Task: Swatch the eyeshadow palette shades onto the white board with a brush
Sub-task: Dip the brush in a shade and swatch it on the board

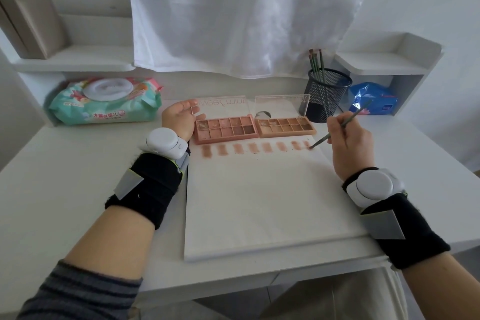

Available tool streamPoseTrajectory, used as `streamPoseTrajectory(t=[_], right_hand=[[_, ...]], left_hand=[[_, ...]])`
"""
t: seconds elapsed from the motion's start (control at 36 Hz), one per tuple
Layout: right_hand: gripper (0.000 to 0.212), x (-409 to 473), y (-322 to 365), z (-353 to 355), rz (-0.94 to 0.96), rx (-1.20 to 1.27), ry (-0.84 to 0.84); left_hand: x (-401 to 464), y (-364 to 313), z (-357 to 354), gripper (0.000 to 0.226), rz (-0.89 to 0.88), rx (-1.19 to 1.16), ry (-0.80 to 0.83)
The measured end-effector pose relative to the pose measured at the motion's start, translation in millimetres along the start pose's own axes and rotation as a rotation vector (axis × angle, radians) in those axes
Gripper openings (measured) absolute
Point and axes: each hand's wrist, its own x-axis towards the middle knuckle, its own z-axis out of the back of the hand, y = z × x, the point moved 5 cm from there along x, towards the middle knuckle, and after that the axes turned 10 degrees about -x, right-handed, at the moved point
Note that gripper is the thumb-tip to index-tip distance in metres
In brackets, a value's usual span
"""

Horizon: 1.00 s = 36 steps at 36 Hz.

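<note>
While tip meets paper: brush [337, 128] held slanted, thin green handle rising to upper right, dark bristles down on the rightmost swatch.
Right hand [348, 145]: fingers curled round the brush mid-handle, pinching it; resting just off the board's right edge.
Swatches [255, 148]: row of eight short smudges along the board's far edge, brownish at left, paler peach-pink toward right, a few dark crumbs beside them.
White board [259, 205]: large pale sheet lying flat on the bench, near edge close to the bench front.
Pink palette [225, 128]: open, ten pans in two rows, rose and brown shades, clear lid standing up behind; touching the board's far edge.
Peach palette [285, 126]: just right of the pink one, open, tan and orange pans, clear lid raised.
Left hand [179, 117]: beside the pink palette's left end, fingers loosely curled, thumb near the case; actual grip cannot be told.
Wrists: white round devices on black bands.
Mesh cup [326, 96]: black, behind the peach palette, holding spare brushes.
Wipes pack [104, 101]: far left of bench [78, 176].
</note>
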Motion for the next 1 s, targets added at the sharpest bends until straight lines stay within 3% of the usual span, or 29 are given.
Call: streamPoseTrajectory(t=[0.25, 0.44, 0.64, 0.78, 1.0], right_hand=[[0.024, 1, -3, 0, -0.008, 0.016, -0.015], [0.019, 7, -4, 8, -0.092, 0.211, -0.132], [0.02, 17, 35, -11, 0.016, 0.314, 0.086], [0.018, 20, 82, -35, 0.099, 0.296, 0.166], [0.019, 8, 126, -78, 0.051, 0.44, 0.205]], left_hand=[[0, 2, 1, 0.039, 0.062, -0.08, 0.009], [-3, -3, 2, 0.038, 0.098, -0.113, 0.022], [-6, -9, 0, 0.041, 0.131, -0.162, 0.055], [-5, -7, 0, 0.033, 0.262, -0.265, 0.156], [-7, -10, 2, 0.046, 0.172, -0.219, 0.163]])
